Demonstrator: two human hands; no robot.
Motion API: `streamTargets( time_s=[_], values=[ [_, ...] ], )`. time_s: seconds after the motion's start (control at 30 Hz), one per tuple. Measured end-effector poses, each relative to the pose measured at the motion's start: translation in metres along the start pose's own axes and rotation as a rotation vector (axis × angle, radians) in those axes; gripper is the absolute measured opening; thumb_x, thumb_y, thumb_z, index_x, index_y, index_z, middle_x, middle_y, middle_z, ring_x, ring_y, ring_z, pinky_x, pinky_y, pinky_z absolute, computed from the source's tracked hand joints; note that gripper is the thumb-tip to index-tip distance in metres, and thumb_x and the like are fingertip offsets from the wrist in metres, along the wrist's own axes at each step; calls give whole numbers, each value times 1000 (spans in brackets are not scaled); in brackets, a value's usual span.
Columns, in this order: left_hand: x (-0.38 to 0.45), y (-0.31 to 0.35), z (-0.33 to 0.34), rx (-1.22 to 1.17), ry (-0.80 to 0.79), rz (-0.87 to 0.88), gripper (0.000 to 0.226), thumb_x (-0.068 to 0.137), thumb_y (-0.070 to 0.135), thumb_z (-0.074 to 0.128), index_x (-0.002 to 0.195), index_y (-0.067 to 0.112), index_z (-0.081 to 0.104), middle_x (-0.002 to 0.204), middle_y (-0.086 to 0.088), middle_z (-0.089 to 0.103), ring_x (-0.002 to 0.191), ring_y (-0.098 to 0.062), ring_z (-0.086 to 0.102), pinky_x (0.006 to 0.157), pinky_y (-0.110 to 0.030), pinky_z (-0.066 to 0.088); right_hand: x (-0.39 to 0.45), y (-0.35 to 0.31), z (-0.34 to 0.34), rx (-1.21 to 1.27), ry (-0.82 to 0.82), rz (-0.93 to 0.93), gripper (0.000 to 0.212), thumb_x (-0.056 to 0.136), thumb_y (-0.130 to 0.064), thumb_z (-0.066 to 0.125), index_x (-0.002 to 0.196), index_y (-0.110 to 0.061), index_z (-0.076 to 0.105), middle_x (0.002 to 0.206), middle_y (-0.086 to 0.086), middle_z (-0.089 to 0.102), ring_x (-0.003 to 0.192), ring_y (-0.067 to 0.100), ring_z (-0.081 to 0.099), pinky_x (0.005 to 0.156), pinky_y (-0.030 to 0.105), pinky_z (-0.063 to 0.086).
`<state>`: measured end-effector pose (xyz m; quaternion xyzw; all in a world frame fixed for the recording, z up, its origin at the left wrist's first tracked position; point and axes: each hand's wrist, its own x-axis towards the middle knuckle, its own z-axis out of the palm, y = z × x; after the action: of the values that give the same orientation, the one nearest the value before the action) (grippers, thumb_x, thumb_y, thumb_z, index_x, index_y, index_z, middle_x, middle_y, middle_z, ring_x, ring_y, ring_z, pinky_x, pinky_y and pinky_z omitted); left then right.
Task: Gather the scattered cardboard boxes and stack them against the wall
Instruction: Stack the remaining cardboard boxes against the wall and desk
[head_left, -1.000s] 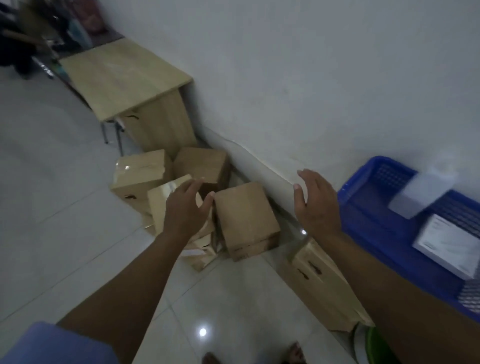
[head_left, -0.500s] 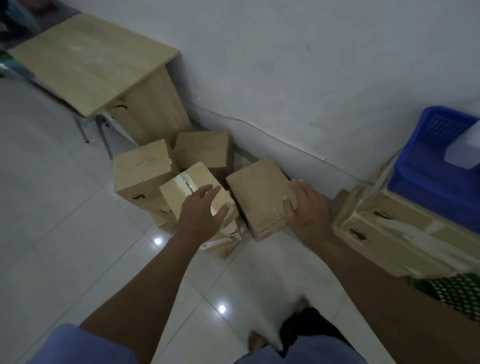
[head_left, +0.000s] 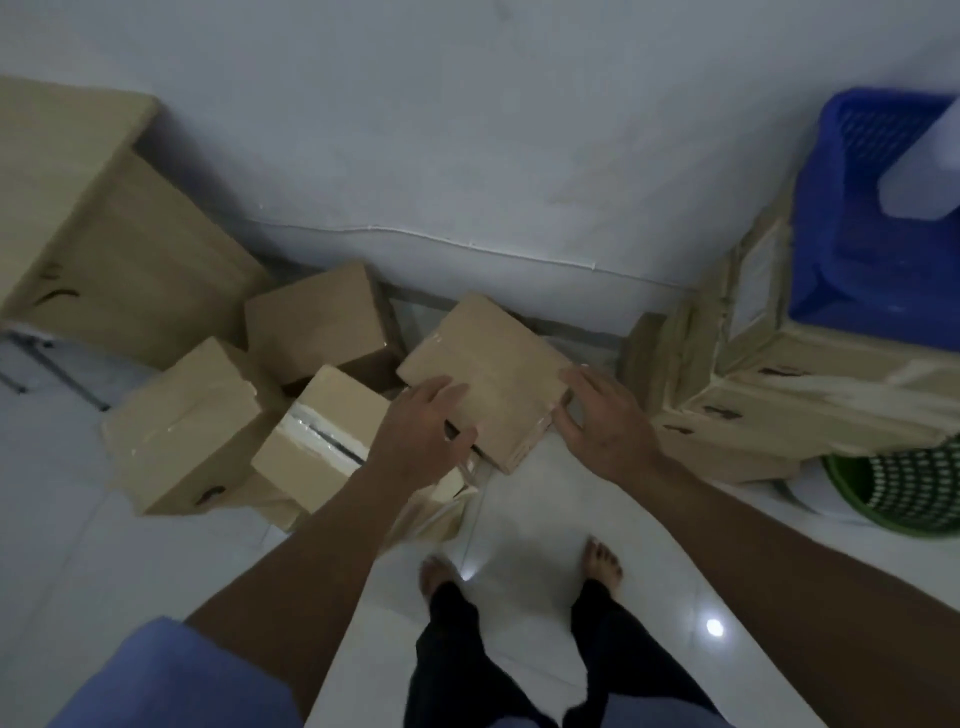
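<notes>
A tilted cardboard box (head_left: 485, 358) sits on the floor near the white wall (head_left: 467, 130). My left hand (head_left: 423, 428) holds its left near corner, fingers on top and thumb curled under the edge. My right hand (head_left: 602, 421) holds its right side, fingers curled round the corner. To the left lie a taped box (head_left: 322, 431), a bigger box (head_left: 192, 426) and another box (head_left: 322, 322) by the wall. A flattened piece of cardboard (head_left: 441, 499) lies under my left forearm.
A wooden desk (head_left: 104, 249) stands at the left against the wall. At the right, stacked large boxes (head_left: 769, 395) carry a blue plastic crate (head_left: 862, 218). A green basket (head_left: 904, 488) sits beside them. My bare feet (head_left: 602, 561) stand on white tiles.
My left hand left the taped box and moved right onto the tilted box. My right hand stays at that box's right side. I have leaned in closer to the wall.
</notes>
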<state>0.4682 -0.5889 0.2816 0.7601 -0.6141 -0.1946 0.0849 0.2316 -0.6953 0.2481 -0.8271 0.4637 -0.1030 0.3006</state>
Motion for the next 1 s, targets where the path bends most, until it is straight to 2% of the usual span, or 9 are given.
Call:
streamTargets(
  time_s=[0.07, 0.17, 0.27, 0.33, 0.47, 0.6, 0.77, 0.9, 1.0],
  values=[
    [31, -25, 5, 16, -87, 42, 61, 83, 46, 71, 135, 15, 64, 139, -14, 61, 124, -35, 59, 102, -54, 50, 11, 3, 16, -12, -16, 79, 58, 92, -43, 50, 135, -7, 61, 134, 16, 62, 122, 37, 59, 103, 48, 49],
    [77, -63, 25, 71, -197, 120, 63, 85, 51, 65, 139, 19, 62, 146, -9, 56, 133, -31, 52, 109, -50, 45, 28, 18, 50, 9, -6, 196, 65, 91, -49, 46, 141, -10, 58, 141, 15, 59, 127, 37, 57, 105, 49, 49],
    [112, -102, 57, 155, -225, 228, 59, 85, 49, 67, 133, 15, 66, 140, -12, 60, 128, -33, 57, 106, -46, 46, 48, 26, 91, -12, -15, 260, 61, 93, -45, 53, 145, -13, 55, 146, 13, 56, 132, 36, 53, 109, 47, 44],
    [133, -127, 81, 204, -232, 287, 58, 88, 47, 67, 136, 15, 64, 143, -11, 58, 131, -31, 55, 109, -42, 42, 62, 32, 124, -30, -42, 275, 62, 95, -48, 53, 148, -15, 52, 148, 12, 55, 134, 35, 52, 110, 47, 44],
    [165, -160, 126, 206, -342, 280, 62, 94, 47, 66, 149, 23, 52, 158, -4, 42, 146, -24, 36, 118, -36, 26, 93, 46, 184, -45, -109, 298, 62, 101, -50, 53, 154, -21, 42, 158, 8, 43, 143, 30, 41, 115, 47, 39],
    [189, -190, 171, 206, -432, 277, 66, 96, 51, 63, 154, 26, 43, 163, 0, 33, 149, -21, 28, 120, -37, 23, 120, 62, 239, -38, -133, 341, 65, 102, -50, 54, 158, -24, 35, 164, 5, 34, 148, 26, 32, 119, 38, 28],
    [217, -217, 224, 229, -467, 343, 73, 92, 55, 65, 155, 25, 42, 163, -1, 33, 149, -22, 29, 121, -41, 26, 132, 85, 306, -19, -199, 368, 74, 100, -53, 56, 161, -26, 26, 169, 2, 21, 154, 25, 21, 123, 39, 20],
    [239, -231, 262, 395, -621, 396, 95, 89, 62, 65, 163, 25, 17, 171, -3, 6, 157, -23, 6, 125, -46, 16, 123, 109, 357, -58, -267, 341, 93, 93, -65, 59, 163, -21, 16, 172, 4, 7, 158, 24, 4, 126, 38, 4],
    [251, -241, 280, 488, -675, 439, 119, 80, 65, 74, 163, 26, -1, 170, -1, -12, 157, -25, -8, 126, -52, 9, 112, 123, 385, -85, -273, 300, 117, 81, -70, 71, 164, -16, 9, 172, 10, 1, 158, 29, 0, 129, 42, 1]
  ],
)
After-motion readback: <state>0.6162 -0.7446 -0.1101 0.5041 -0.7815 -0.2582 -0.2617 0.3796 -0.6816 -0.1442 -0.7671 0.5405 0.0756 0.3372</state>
